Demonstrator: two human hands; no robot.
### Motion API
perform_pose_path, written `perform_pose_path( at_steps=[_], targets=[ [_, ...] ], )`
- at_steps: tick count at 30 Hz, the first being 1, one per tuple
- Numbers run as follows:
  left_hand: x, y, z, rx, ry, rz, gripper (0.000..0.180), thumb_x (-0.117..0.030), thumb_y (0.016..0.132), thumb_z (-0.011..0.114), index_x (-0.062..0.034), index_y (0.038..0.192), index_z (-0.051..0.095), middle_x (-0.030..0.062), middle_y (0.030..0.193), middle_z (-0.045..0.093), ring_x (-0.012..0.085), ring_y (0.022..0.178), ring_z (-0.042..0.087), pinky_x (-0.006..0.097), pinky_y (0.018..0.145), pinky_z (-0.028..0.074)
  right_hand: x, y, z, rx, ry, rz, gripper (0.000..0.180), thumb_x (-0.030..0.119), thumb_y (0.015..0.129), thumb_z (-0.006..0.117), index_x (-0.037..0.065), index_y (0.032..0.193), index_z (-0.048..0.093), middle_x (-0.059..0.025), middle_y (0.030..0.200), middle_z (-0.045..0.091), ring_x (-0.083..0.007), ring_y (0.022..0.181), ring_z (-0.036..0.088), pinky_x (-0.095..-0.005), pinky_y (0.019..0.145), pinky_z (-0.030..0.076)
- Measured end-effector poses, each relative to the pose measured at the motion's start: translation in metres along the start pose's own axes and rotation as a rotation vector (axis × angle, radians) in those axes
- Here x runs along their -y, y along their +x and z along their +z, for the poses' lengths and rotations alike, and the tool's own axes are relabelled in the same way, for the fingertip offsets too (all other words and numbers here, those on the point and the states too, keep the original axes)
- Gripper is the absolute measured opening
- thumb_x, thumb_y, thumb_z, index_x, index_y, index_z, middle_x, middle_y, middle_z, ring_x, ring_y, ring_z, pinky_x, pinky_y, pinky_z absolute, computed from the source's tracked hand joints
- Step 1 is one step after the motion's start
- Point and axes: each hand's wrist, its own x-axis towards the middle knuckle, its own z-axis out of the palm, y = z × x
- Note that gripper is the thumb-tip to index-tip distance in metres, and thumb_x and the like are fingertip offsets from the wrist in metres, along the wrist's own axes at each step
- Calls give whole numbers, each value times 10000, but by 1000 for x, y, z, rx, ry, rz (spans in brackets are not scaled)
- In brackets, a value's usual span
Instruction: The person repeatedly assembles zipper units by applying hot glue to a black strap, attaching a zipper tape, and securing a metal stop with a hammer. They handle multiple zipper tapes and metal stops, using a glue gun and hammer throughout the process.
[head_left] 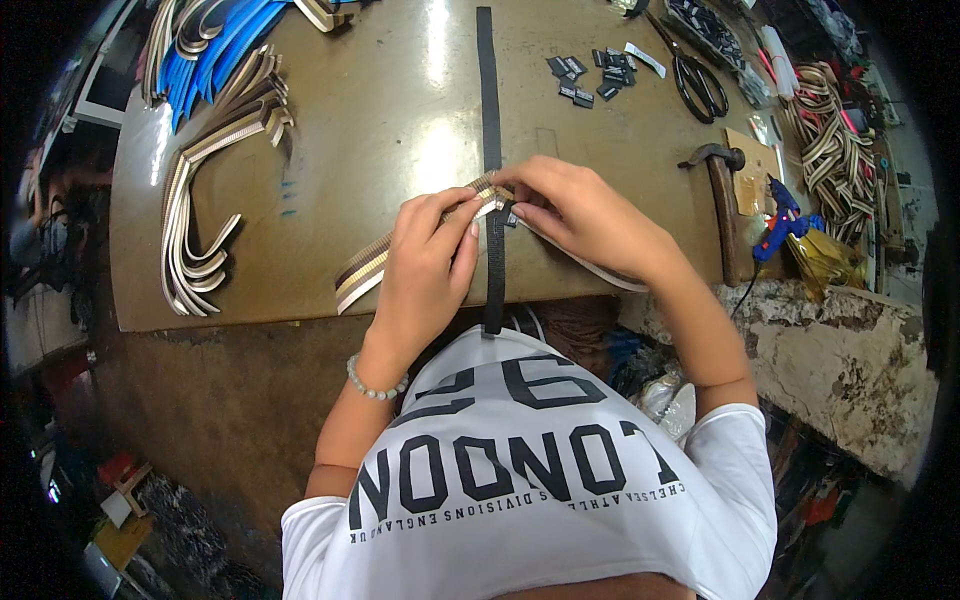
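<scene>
A striped strap (365, 272) in tan, black and white lies bent across the table's near side under both hands. My left hand (432, 245) is closed on it, thumb and fingers pinching near the bend. With bent fingers my right hand (565, 205) pinches the strap at the same spot, just right of the left. Beneath them runs a long black strap (488, 90), from the far side down over the near edge. A small black label (510, 217) shows by my right fingertips; whether it is attached cannot be made out.
Striped straps (180, 220) and blue straps (225, 60) pile up at the left. Several black labels (612, 68), scissors (695, 85), a hammer (722, 210) and a blue glue gun (780, 220) lie at the right. Coiled straps (835, 140) sit beyond them.
</scene>
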Motion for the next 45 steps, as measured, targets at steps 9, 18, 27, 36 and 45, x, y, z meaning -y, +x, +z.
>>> perform_pose_path(
  at_steps=[9, 18, 27, 36, 45],
  targets=[
    [1, -1, 1, 1, 35, 56, 277, 23, 845, 629, 42, 1120, 650, 131, 1135, 615, 302, 1035, 570, 395, 909, 470, -6, 21, -6, 31, -28, 68, 295, 41, 868, 671, 34, 1141, 560, -133, 805, 611, -276, 740, 617, -377, 678, 502],
    [-12, -27, -41, 227, 61, 164, 458, -3, 721, 715, -70, 1170, 656, 115, 1206, 588, 331, 1191, 533, 446, 1007, 455, -8, 6, -1, -80, -10, 139, 237, 129, 863, 721, -12, 1013, 604, -119, 818, 610, -223, 733, 624, -337, 662, 512],
    [-6, -6, -27, 315, -33, 70, 748, -83, 553, 849, -104, 1262, 612, 108, 1276, 565, 341, 1188, 544, 449, 1007, 458, -17, 9, -1, -68, -21, 40, 229, 108, 809, 746, -10, 970, 634, -152, 850, 627, -284, 757, 636, -366, 671, 508],
    [3, 13, -7, 79, -48, 49, 335, -29, 676, 785, -49, 991, 673, 105, 970, 637, 295, 898, 612, 382, 789, 500, -10, 16, -7, -34, 28, 111, 234, 117, 742, 777, -23, 839, 617, -197, 790, 646, -370, 794, 643, -436, 718, 507],
    [3, 26, 5, 7, -91, -136, 181, -64, 763, 788, -33, 915, 695, 97, 809, 636, 208, 681, 610, 315, 623, 493, -15, 17, -5, -34, 13, 122, 197, 81, 758, 745, -19, 842, 598, -192, 789, 648, -365, 804, 643, -435, 723, 507]
  ],
)
